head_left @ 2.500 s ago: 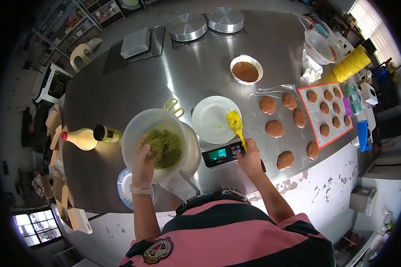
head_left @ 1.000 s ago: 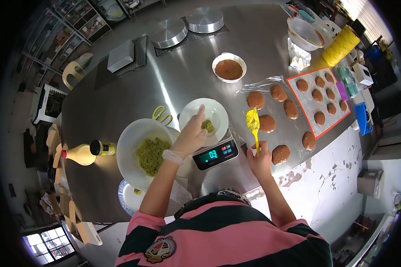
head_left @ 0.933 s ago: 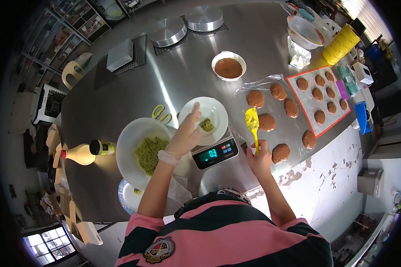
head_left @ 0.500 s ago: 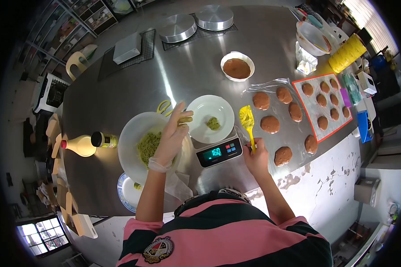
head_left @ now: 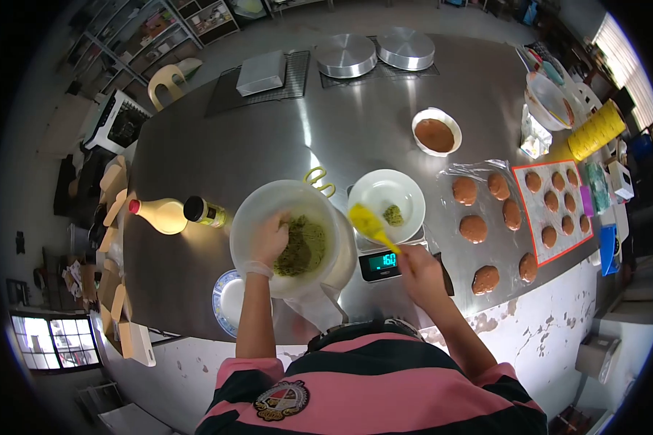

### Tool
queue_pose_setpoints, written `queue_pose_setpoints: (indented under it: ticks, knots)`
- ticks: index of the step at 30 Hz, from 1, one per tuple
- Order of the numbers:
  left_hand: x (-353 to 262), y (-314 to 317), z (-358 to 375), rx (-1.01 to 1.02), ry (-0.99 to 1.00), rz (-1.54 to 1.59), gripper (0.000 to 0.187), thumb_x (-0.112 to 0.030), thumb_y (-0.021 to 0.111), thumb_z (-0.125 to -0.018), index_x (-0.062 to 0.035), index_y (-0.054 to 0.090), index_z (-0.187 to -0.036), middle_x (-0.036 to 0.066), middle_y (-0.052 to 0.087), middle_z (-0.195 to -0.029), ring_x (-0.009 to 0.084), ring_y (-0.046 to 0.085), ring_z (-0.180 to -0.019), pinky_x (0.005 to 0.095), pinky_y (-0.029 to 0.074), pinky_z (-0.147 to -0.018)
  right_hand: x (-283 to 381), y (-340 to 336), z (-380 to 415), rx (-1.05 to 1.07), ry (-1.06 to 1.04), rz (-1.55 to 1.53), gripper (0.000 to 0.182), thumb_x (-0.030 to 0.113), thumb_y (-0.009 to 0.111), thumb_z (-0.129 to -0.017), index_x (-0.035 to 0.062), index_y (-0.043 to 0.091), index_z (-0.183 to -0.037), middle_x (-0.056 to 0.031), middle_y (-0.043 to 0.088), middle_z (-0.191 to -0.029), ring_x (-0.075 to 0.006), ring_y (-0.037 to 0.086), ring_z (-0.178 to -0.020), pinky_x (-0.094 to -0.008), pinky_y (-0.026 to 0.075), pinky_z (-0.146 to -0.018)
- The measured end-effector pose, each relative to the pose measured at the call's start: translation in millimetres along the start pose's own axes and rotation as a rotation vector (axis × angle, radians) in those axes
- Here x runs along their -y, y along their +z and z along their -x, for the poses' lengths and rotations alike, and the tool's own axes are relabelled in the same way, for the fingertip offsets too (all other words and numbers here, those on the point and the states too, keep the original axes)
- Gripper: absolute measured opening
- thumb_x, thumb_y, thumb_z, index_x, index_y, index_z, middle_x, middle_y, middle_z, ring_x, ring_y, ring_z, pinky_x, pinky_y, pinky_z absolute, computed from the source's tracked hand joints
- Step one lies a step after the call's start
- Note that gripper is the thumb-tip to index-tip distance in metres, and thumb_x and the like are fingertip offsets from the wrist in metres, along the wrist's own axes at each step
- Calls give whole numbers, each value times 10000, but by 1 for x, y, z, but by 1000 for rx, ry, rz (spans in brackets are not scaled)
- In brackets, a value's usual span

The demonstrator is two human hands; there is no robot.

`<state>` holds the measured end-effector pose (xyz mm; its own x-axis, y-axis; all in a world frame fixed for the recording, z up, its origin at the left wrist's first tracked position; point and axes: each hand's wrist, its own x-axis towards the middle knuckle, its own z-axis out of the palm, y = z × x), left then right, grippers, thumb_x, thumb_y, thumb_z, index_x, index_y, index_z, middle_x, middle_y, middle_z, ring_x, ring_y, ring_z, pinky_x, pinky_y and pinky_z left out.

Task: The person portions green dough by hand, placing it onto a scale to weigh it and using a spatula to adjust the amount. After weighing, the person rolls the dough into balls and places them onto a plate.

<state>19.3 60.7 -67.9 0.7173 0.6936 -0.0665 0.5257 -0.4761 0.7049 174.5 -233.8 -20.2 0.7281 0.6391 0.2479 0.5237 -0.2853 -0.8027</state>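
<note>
My left hand [head_left: 270, 238], in a clear glove, is inside a large white bowl [head_left: 243, 206]. Its fingers curl against the green crumbly mixture [head_left: 305, 246]; their tips are partly hidden. My right hand [head_left: 422, 272] grips a yellow spatula [head_left: 370, 223], whose smeared blade overlaps the near left side of a white plate [head_left: 374, 185]. A small green clump [head_left: 393, 215] lies on that plate, which rests on a digital kitchen scale [head_left: 379, 266]. The scale's lit digits seem to read 160. Yellow-handled scissors [head_left: 319, 180] lie beyond the bowl.
Several brown flattened rounds [head_left: 473, 228] lie on plastic film at right, more on a red-edged mat [head_left: 533, 239]. Beyond stands a bowl of brown mixture [head_left: 435, 135]. A yellow bottle [head_left: 163, 217], dark-lidded jar [head_left: 204, 212] and blue-rimmed plate [head_left: 221, 304] are left. Round pans [head_left: 347, 56] sit far back.
My left hand has gone from above the bowl's right rim down into the mixture. My right hand has swung the spatula left, over the plate's edge. The camera view has shifted.
</note>
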Motion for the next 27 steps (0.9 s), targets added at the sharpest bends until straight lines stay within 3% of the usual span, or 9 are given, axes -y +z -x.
queue_pose_setpoints:
  ticks: [5, 10, 12, 16, 18, 27]
  knots:
    - [9, 5, 9, -32, -121, 3, 360, -44, 455, -776, -13, 589, -1108, 212, 623, -1041, 343, 587, -1001, 396, 439, -873, 70, 57, -55, 377, -349, 507, 210, 96, 588, -743, 74, 640, -945, -101, 583, -773, -252, 630, -635, -345, 509, -531]
    - [8, 13, 12, -51, -191, 105, 416, 16, 456, -719, -30, 588, -1111, 207, 630, -1010, 339, 593, -982, 374, 449, -856, 83, 114, -99, 520, -414, 730, 131, 93, 556, -735, 53, 659, -806, -117, 607, -799, -254, 642, -631, -357, 515, -531]
    - [7, 12, 11, -60, -204, 112, 420, 16, 464, -715, -28, 583, -1116, 206, 627, -1016, 340, 590, -986, 372, 448, -856, 81, 128, -104, 593, -399, 780, 126, 98, 553, -742, 57, 671, -755, -131, 622, -794, -268, 655, -678, -367, 526, -568]
    - [3, 10, 16, -22, -215, 121, 431, 19, 478, -716, -25, 564, -1136, 206, 623, -1026, 348, 583, -994, 374, 446, -852, 77, 141, -109, 693, -332, 769, 144, 100, 549, -749, 51, 677, -792, -151, 642, -797, -284, 663, -733, -384, 534, -620]
    - [9, 16, 15, -16, -204, 138, 438, 22, 479, -716, -23, 558, -1144, 213, 621, -1027, 351, 579, -1001, 376, 443, -860, 77, 142, -119, 765, -183, 707, 149, 95, 559, -735, 36, 676, -807, -173, 654, -818, -306, 659, -784, -400, 534, -675]
    - [21, 25, 1, 1, -207, 143, 449, 28, 488, -710, 15, 546, -1156, 251, 606, -1041, 366, 568, -1027, 372, 430, -896, 83, 138, -134, 838, -10, 564, 228, 119, 625, -680, 2, 648, -875, -192, 654, -881, -343, 637, -862, -418, 520, -740]
